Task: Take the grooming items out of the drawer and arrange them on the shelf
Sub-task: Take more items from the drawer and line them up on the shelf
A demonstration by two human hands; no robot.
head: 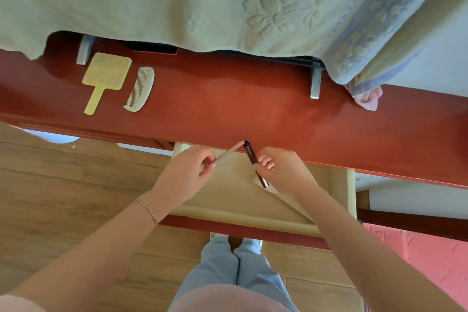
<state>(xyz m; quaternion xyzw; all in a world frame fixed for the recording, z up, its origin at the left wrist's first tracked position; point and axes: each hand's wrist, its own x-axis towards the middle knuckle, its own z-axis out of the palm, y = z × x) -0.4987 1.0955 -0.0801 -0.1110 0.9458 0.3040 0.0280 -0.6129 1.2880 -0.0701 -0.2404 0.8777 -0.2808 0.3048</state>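
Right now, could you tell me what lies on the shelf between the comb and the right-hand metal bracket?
Nothing: in the head view the red shelf is bare between the comb and the metal bracket.

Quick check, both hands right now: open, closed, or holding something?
Left hand: closed, pinching a thin pale stick.
Right hand: closed, gripping a dark slim tube above the open drawer.
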